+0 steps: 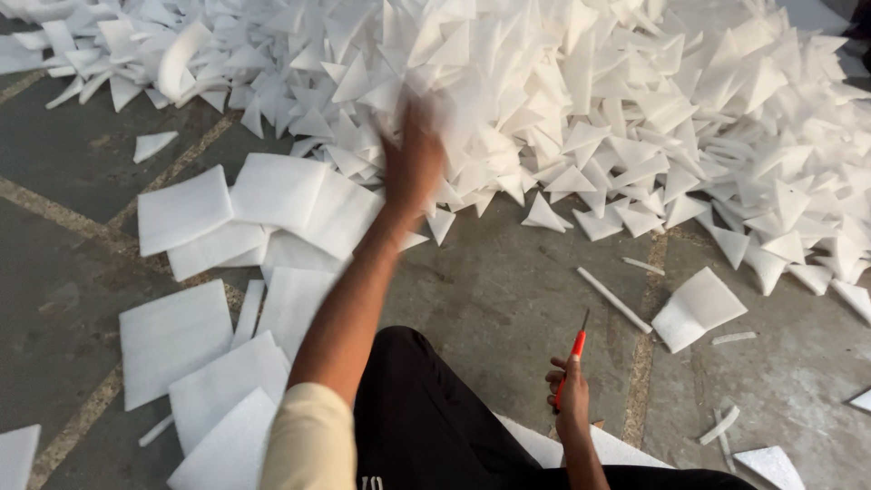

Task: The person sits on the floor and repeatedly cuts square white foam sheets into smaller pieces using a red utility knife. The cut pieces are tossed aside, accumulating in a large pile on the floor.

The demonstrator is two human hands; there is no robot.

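Head view: left hand [413,163], blurred so its fingers cannot be read, reaches at twelve o'clock into the foam triangle pile [581,100]; right hand [570,399] at five o'clock grips an orange-handled cutter [572,356].

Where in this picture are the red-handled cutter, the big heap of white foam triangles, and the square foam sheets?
red-handled cutter [573,352], head view, on its red handle.
heap of white foam triangles [617,100], head view, mid-heap.
square foam sheets [177,338], head view, centre of one sheet.

The person wears a short cream sleeve [308,436] on the left arm, the forearm bare below it. Black trousers [426,417] cover the near legs. Both hands are bare.
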